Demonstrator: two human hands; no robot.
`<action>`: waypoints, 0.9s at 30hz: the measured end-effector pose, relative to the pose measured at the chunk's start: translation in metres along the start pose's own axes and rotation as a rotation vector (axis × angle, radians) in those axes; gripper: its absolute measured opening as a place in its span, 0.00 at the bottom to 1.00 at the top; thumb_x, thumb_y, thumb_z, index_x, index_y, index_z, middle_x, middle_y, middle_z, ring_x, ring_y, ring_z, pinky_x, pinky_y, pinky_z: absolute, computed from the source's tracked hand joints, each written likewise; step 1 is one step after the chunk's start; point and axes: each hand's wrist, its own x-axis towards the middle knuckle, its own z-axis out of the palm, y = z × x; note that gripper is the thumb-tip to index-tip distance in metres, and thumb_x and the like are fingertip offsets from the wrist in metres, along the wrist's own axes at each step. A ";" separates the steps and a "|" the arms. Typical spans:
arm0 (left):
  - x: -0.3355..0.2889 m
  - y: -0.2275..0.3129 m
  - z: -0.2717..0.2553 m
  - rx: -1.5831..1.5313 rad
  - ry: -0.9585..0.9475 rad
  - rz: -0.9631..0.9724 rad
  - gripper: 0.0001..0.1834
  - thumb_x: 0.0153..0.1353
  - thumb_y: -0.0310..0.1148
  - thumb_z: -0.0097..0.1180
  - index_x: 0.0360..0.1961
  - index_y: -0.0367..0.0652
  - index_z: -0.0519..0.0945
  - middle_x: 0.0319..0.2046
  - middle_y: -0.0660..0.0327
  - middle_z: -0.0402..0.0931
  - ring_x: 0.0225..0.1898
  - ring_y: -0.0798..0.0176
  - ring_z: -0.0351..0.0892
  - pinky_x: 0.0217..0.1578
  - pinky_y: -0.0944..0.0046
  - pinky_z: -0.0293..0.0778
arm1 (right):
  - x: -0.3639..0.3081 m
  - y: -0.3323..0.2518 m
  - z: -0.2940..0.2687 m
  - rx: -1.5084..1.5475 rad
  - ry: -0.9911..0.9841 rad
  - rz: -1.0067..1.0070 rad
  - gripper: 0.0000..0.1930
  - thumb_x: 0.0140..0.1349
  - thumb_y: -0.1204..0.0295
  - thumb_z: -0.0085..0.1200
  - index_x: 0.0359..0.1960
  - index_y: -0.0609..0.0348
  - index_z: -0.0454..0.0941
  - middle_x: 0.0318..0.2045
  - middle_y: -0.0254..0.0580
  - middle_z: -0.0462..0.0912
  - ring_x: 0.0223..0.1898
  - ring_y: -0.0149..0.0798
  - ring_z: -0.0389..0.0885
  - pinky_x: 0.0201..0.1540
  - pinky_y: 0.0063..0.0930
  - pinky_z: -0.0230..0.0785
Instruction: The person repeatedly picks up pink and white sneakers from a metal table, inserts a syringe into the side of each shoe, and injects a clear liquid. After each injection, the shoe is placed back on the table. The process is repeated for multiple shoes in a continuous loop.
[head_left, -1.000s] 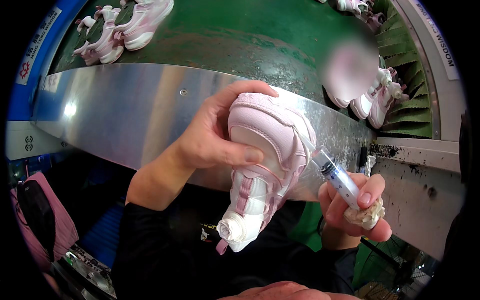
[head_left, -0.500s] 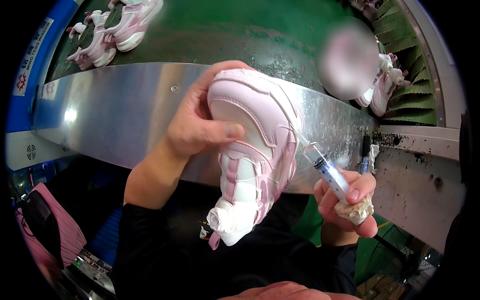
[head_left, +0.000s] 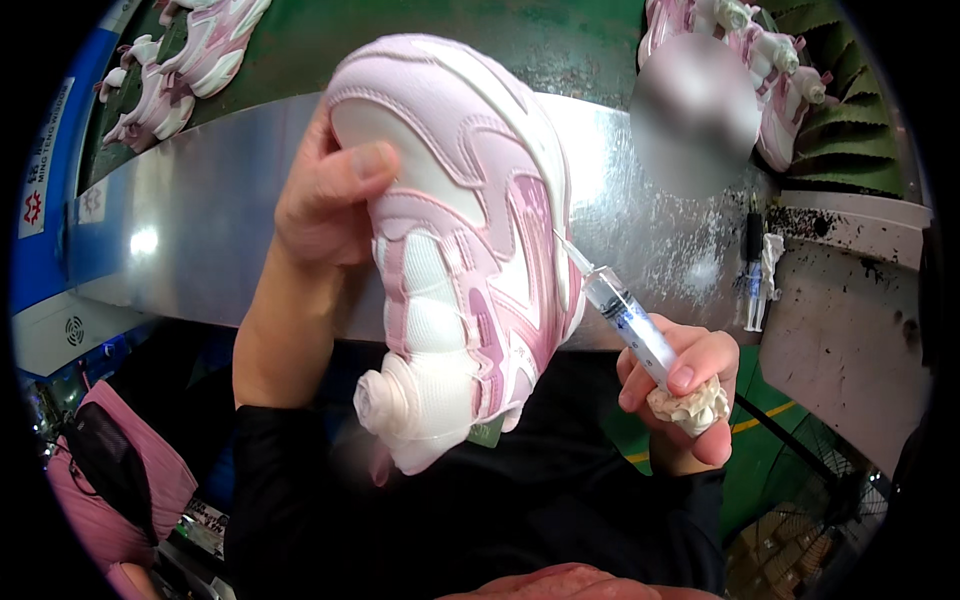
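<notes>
Sneaker (head_left: pixel 500 170) is up over metal counter (head_left: pixel 220 200), left hand (head_left: pixel 318 212) fingers clamped on toe end, right hand (head_left: pixel 700 360) fingers clamped round syringe (head_left: pixel 632 328) by counter's near edge, nozzle (head_left: pixel 577 256) aimed at sole line, other sneakers (head_left: pixel 220 45) beyond counter.

It's a shoe factory or workshop we're in, and the proof is everywhere: 2 groups of pink-and-white footwear, the left-hand shoes (head_left: pixel 215 45) and the right-hand shoes (head_left: pixel 790 125), line a green work surface (head_left: pixel 580 50), matching the colours of the shoe in hand (head_left: pixel 450 150), with 1 syringe (head_left: pixel 640 330) at its side! Look at the fittings: a long metal ledge (head_left: pixel 230 200), green slatted flaps (head_left: pixel 850 150), a dark-stained pale panel (head_left: pixel 840 310), and down below, a yellow line (head_left: pixel 765 417) across green floor (head_left: pixel 755 495).
</notes>
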 end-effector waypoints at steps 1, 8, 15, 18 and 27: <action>0.001 0.001 0.000 0.028 0.012 -0.020 0.28 0.50 0.27 0.56 0.54 0.34 0.67 0.45 0.52 0.75 0.44 0.58 0.78 0.47 0.61 0.75 | -0.003 0.000 0.000 -0.001 0.012 0.014 0.31 0.45 0.47 0.66 0.41 0.63 0.76 0.24 0.40 0.80 0.26 0.37 0.76 0.31 0.29 0.61; 0.005 -0.004 -0.006 -0.115 -0.056 -0.039 0.25 0.54 0.30 0.53 0.53 0.31 0.67 0.45 0.50 0.75 0.45 0.56 0.78 0.48 0.57 0.75 | -0.025 -0.001 -0.011 -0.057 -0.032 0.066 0.32 0.45 0.46 0.65 0.40 0.63 0.77 0.24 0.42 0.82 0.22 0.33 0.71 0.27 0.25 0.55; 0.007 -0.005 -0.022 -0.108 0.013 -0.067 0.11 0.59 0.34 0.48 0.31 0.35 0.73 0.37 0.49 0.78 0.40 0.55 0.80 0.46 0.55 0.76 | -0.036 0.003 -0.013 -0.054 -0.009 0.056 0.31 0.44 0.46 0.67 0.39 0.63 0.78 0.25 0.42 0.82 0.21 0.32 0.68 0.26 0.25 0.54; 0.007 -0.005 -0.026 -0.161 -0.003 -0.088 0.11 0.59 0.34 0.48 0.34 0.35 0.74 0.37 0.49 0.78 0.40 0.55 0.80 0.46 0.54 0.76 | -0.036 0.004 -0.015 -0.049 -0.025 0.050 0.31 0.43 0.47 0.68 0.39 0.63 0.79 0.26 0.41 0.82 0.21 0.32 0.67 0.25 0.25 0.53; 0.017 -0.012 -0.023 -0.312 -0.085 -0.160 0.20 0.58 0.36 0.50 0.48 0.32 0.74 0.43 0.49 0.78 0.44 0.54 0.80 0.48 0.54 0.76 | -0.041 0.008 -0.021 -0.013 -0.068 0.023 0.31 0.43 0.48 0.68 0.38 0.64 0.79 0.25 0.40 0.82 0.20 0.32 0.67 0.22 0.24 0.52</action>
